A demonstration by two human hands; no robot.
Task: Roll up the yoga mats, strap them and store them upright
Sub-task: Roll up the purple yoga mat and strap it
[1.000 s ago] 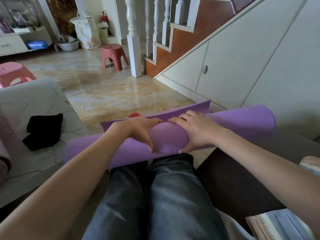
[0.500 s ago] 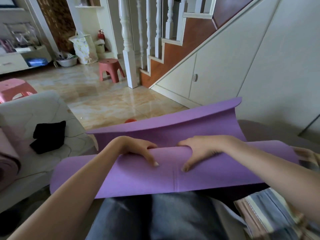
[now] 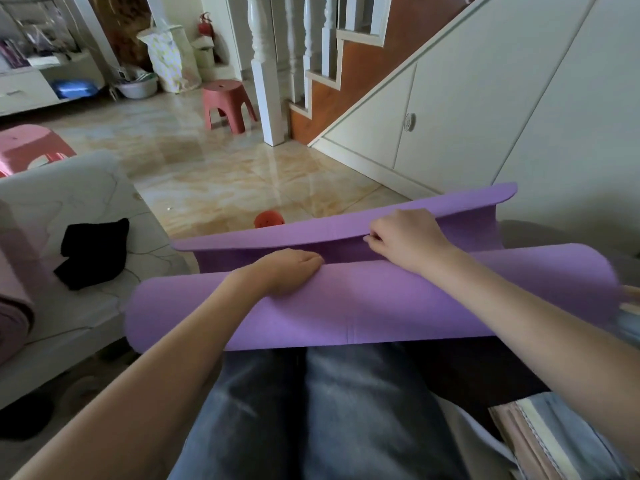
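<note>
Purple foam fills the middle of the view: a soft yoga mat [image 3: 363, 306], mostly wound into a thick roll, lies crosswise over the seated person's denim-clad thighs [image 3: 311, 410], a lap that probably serves as a bench so the roll cannot wander while it is tightened. Its loose tail [image 3: 311, 230] stands up beyond the roll as a curved flap, apparently pulled taut so that the last turn goes on without slack. The far face of that flap and whatever it rests on are hidden, and the roll's right end is blurred, so how even the winding is there cannot be told.

The right hand [image 3: 408, 237] is closed on the top edge of the flap, fingers curled over it. The left hand [image 3: 287, 271] lies palm down on the crest of the roll, fingers together and bent over the far side, pressing rather than gripping; its fingertips are out of sight.

A black fabric bundle [image 3: 93, 252] rests on the pale sofa [image 3: 69, 202] to the left, well apart from the mat; whether it is a strap I cannot tell. A small orange-red object [image 3: 269, 218] on the floor is half hidden behind the flap.
</note>
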